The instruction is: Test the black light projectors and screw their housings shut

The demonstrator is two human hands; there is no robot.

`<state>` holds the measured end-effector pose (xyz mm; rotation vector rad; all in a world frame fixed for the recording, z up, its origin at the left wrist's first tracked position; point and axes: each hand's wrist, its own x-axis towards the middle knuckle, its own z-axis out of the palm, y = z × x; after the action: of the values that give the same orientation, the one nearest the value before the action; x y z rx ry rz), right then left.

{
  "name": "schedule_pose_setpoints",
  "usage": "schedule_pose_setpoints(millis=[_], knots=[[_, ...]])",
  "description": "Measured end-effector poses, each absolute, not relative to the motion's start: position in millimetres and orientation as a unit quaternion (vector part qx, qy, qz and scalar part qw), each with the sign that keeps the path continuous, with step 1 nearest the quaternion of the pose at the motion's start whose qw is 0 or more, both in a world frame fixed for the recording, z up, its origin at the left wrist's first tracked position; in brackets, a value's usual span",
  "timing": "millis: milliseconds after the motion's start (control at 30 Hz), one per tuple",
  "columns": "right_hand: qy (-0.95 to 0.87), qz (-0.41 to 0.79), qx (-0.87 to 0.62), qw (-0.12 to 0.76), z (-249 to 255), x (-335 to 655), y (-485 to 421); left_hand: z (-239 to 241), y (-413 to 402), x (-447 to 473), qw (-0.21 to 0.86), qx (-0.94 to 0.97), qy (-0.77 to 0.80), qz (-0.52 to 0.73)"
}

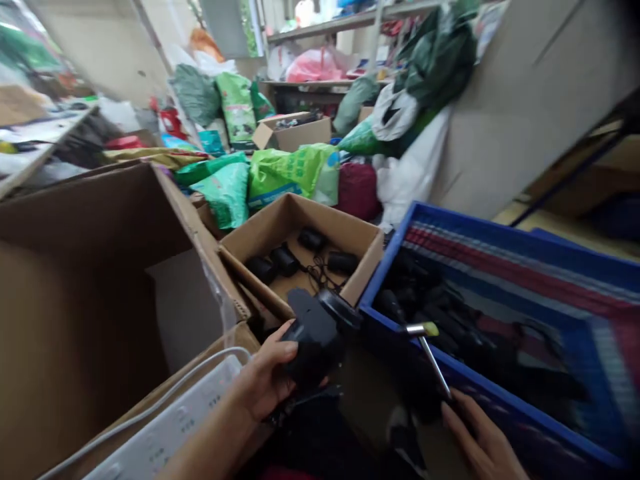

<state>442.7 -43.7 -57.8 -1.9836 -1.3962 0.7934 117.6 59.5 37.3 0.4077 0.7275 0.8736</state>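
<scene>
Fingers of my left hand [266, 380] wrap round a bulky black plastic device [315, 337] with a round, rimmed part at its upper right; its exact kind is unclear. It is held in front of the small cardboard box [367, 270]. My right hand [477, 433] grips the handle of a small hammer [434, 363], whose silver head has a yellow-green tip and points up and left. The hammer head is over the near rim of the blue crate [387, 257]. Inside the small box lie several black devices [285, 260] with thin cords.
A large open carton [95, 267] stands at left, with a white power strip [175, 420] and its cable before it. Dark items [450, 313] fill part of the blue crate, beside striped cloth [500, 267]. Green bags [290, 170] and a shelf [330, 27] are behind.
</scene>
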Motion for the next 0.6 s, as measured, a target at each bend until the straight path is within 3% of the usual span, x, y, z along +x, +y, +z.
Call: schedule_pose_setpoints(millis=[300,467,600], knots=[[-0.504,0.34,-0.647,0.461,50,396,23,17,85,209,0.824,0.21,0.381,0.363],[-0.545,0.299,-0.668,0.409,50,400,43,-1,78,248,0.816,0.202,0.395,0.372],[-0.575,0.346,-0.644,0.367,22,401,32,-32,78,254,0.784,0.19,0.454,0.378]])
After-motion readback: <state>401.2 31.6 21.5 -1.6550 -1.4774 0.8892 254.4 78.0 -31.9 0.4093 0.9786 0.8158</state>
